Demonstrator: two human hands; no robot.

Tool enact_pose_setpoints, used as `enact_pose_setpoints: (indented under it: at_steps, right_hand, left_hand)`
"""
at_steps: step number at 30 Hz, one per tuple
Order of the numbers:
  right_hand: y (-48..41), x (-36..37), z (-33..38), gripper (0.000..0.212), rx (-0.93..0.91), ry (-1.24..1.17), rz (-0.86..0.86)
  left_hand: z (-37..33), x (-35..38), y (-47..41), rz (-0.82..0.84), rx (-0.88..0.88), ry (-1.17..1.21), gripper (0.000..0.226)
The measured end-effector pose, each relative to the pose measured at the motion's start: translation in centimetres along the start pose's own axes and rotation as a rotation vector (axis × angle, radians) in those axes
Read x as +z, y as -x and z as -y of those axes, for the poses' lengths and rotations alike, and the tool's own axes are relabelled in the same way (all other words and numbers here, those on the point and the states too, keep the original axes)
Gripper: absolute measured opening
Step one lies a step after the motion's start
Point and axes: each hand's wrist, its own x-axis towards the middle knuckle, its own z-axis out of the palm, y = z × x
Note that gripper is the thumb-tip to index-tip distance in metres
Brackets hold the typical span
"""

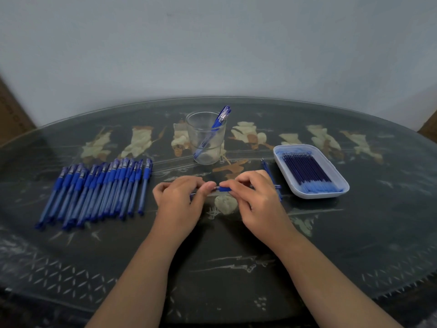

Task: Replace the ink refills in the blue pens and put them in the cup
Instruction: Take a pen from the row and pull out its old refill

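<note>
Closest to me, over the dark painted table, I see the left hand and the right hand pinching the two ends of one blue pen, holding it sideways with fingers tight on it. A bit farther out, a big row of blue pens lies side by side on the left, while on the right a white tray holds dark blue refills, with one thin blue stick on the table between the right hand and the tray. Past them stands a clear glass cup with a capped pen leaning inside.
</note>
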Motion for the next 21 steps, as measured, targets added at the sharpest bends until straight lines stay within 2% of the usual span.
enact_pose_setpoints:
  at_steps: [4,8,12,18,21]
  right_hand:
    - [-0.01,-0.03,-0.16,0.029,0.019,-0.009,-0.035]
    - [0.12,-0.11,0.06,0.028,0.003,-0.014,-0.012]
    - [0.00,-0.02,0.04,0.027,0.011,-0.022,-0.028]
    - [0.09,-0.06,0.03,0.028,0.016,-0.014,-0.011]
    - [0.08,-0.08,0.06,0.028,0.021,-0.020,-0.015]
  left_hand:
    - [0.50,-0.23,0.11,0.052,0.009,0.140,0.025]
    - [0.25,-0.36,-0.10,0.039,-0.027,0.098,0.019]
    - [0.19,-0.35,-0.13,0.090,-0.020,0.164,0.031]
    - [0.47,-0.25,-0.29,0.117,-0.051,0.159,0.021]
    - [0.40,-0.42,-0.13,0.118,-0.061,0.187,0.039]
